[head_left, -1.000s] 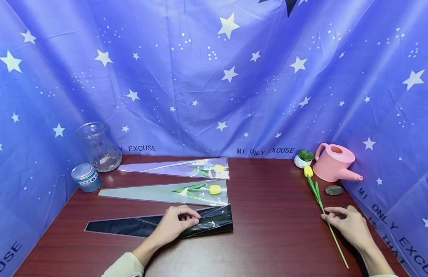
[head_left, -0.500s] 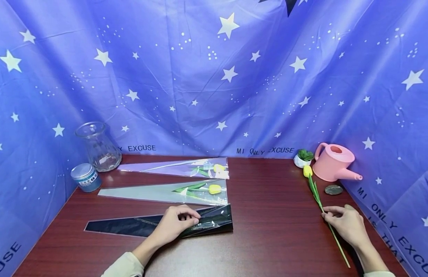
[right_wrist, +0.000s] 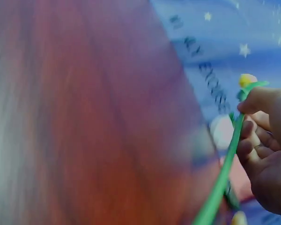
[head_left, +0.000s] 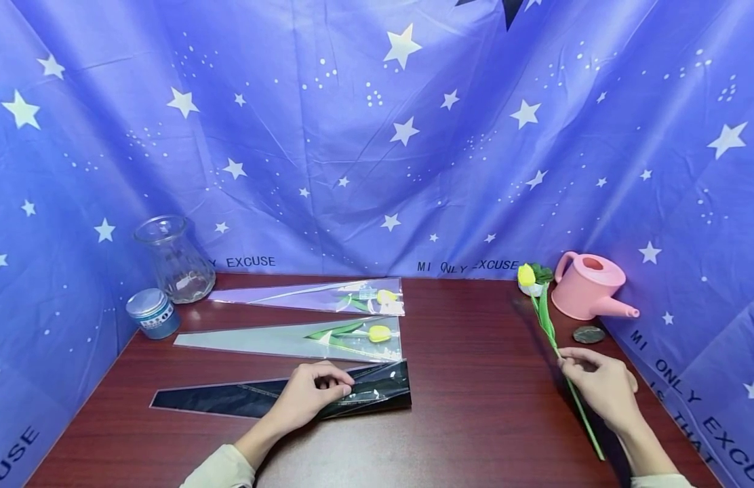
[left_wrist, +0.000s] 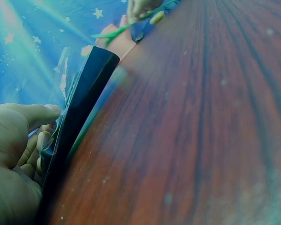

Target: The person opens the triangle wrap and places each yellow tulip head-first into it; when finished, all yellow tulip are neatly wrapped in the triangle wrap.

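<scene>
In the head view my left hand (head_left: 306,393) is over a long tapered flower sleeve with black backing (head_left: 212,400). Its thumb and fingers pinch the clear front film (left_wrist: 61,112), as the left wrist view shows. My right hand (head_left: 599,386) grips an artificial yellow tulip (head_left: 546,322) by the stem between thumb and fingers. The bloom points away from me and overlaps a small potted plant (head_left: 540,273) in the head view. Behind the black sleeve lie a grey sleeve (head_left: 249,341) and a purple sleeve (head_left: 279,293), each with a yellow tulip inside.
At the back left stand a glass vase (head_left: 178,264) and a blue jar with a silver lid (head_left: 152,315). A pink watering can (head_left: 587,288) and a flat stone (head_left: 588,335) are at the right. Starry blue cloth (head_left: 328,135) encloses the dark red table (head_left: 462,407).
My right hand has lifted the tulip and shifted slightly left; its bloom now sits higher, in front of the potted plant. My left hand keeps its place on the black sleeve.
</scene>
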`<state>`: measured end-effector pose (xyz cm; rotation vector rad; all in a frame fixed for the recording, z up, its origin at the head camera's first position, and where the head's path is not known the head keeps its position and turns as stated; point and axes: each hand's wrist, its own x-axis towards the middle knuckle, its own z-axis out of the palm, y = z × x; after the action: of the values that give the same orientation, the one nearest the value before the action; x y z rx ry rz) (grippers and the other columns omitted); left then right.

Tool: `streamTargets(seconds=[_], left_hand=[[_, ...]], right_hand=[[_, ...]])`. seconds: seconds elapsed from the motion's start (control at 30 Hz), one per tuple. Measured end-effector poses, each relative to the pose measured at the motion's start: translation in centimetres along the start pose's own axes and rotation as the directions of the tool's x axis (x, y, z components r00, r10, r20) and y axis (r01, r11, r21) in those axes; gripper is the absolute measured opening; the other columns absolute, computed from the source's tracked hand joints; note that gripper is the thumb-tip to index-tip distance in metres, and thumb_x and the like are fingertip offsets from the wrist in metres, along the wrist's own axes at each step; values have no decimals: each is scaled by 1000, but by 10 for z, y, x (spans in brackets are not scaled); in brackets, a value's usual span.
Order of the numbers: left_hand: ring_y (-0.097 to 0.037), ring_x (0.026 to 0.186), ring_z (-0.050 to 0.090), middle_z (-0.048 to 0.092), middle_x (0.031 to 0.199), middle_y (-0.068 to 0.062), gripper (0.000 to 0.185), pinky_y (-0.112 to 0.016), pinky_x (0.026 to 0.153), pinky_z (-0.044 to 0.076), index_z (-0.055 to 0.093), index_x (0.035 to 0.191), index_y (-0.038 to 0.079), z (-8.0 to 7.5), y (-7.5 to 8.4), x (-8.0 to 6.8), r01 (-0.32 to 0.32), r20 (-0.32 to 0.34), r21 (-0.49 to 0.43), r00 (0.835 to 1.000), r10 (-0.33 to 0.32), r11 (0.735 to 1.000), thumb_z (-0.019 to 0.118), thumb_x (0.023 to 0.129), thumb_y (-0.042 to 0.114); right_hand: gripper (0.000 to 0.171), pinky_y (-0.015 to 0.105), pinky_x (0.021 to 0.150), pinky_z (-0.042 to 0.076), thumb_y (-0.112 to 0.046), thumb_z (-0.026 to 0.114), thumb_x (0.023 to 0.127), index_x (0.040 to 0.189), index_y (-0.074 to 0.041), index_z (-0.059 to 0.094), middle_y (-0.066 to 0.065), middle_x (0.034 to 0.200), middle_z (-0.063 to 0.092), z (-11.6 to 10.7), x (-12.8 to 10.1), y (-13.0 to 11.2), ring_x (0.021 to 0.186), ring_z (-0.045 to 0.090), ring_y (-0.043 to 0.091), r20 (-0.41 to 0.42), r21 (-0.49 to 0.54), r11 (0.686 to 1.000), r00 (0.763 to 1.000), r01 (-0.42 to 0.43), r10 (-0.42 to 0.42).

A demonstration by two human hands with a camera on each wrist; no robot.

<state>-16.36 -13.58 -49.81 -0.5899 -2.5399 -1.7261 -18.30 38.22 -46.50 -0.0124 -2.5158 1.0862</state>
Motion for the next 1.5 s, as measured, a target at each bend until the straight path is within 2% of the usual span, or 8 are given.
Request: streamTargets(seconds=[0.13, 0.2, 0.43, 0.6, 0.87, 0.93, 1.23, 1.5], left_hand=[[0, 65, 57, 70, 81, 1, 8, -19, 59, 49, 82, 94, 23, 0, 1, 1, 23, 0, 10, 1000, -23, 1000, 83, 87, 18], [0, 66, 57, 70, 81, 1, 8, -19, 59, 49, 82, 94, 23, 0, 0, 1, 15, -2, 13, 1000, -15, 1000, 83, 87, 18], [0, 66, 55, 70, 80, -3, 8, -19, 58, 48, 82, 95, 18, 1, -2, 0, -22, -14, 6, 1000, 22, 1000, 82, 87, 17], [-1, 66, 55, 71, 81, -3, 9, -19, 58, 48, 82, 96, 18, 1, 2, 0, -18, -17, -4, 1000, 18, 1000, 83, 87, 17], [0, 66, 56, 70, 80, -1, 9, -19, 59, 49, 82, 95, 20, 1, 0, 1, -14, -19, 21, 1000, 14, 1000, 83, 86, 16], [0, 66, 56, 70, 80, 1, 9, -20, 59, 49, 82, 94, 20, 1, 0, 1, -10, -20, 31, 1000, 11, 999, 83, 86, 16], [0, 66, 57, 69, 79, 6, 12, -21, 59, 50, 82, 93, 25, 1, 0, 2, 16, -26, 53, 1000, -15, 998, 83, 85, 15], [0, 66, 56, 68, 78, 4, 10, -20, 59, 49, 82, 94, 22, 3, 0, 1, 2, -42, 56, 999, 1, 998, 84, 85, 17]], right_hand=[[17, 17, 54, 50, -1, 74, 91, 105, 9, 73, -20, 71, 69, 8, 3, -26, 59, 60, -4, 7, 205, 978, 999, -44, 43], [15, 19, 54, 51, 1, 74, 91, 104, 9, 73, -17, 71, 70, 14, 4, -37, 56, 60, 1, 6, 333, 941, 998, -66, 68], [9, 23, 58, 57, 8, 70, 92, 100, 10, 72, -1, 75, 76, 38, 6, -66, 60, 69, 10, 0, 711, 699, 993, -83, 118], [9, 26, 60, 60, 13, 65, 93, 101, 16, 69, 5, 80, 78, 54, 2, -75, 68, 74, 15, 14, 812, 580, 996, -62, 86], [17, 29, 68, 63, 15, 58, 97, 100, 8, 73, 9, 87, 80, 81, -16, -86, 72, 77, 19, 101, 915, 386, 993, -115, 58], [18, 29, 70, 63, 14, 57, 97, 102, 8, 73, 9, 87, 80, 87, -23, -89, 73, 78, 19, 130, 919, 368, 990, -143, 60], [14, 29, 72, 63, 11, 62, 96, 100, 5, 73, 7, 88, 80, 116, -41, -105, 76, 78, 18, 194, 899, 371, 971, -232, 137], [10, 29, 76, 64, 5, 69, 93, 94, -3, 75, 6, 90, 80, 145, -56, -123, 78, 78, 16, 272, 862, 365, 928, -353, 256]])
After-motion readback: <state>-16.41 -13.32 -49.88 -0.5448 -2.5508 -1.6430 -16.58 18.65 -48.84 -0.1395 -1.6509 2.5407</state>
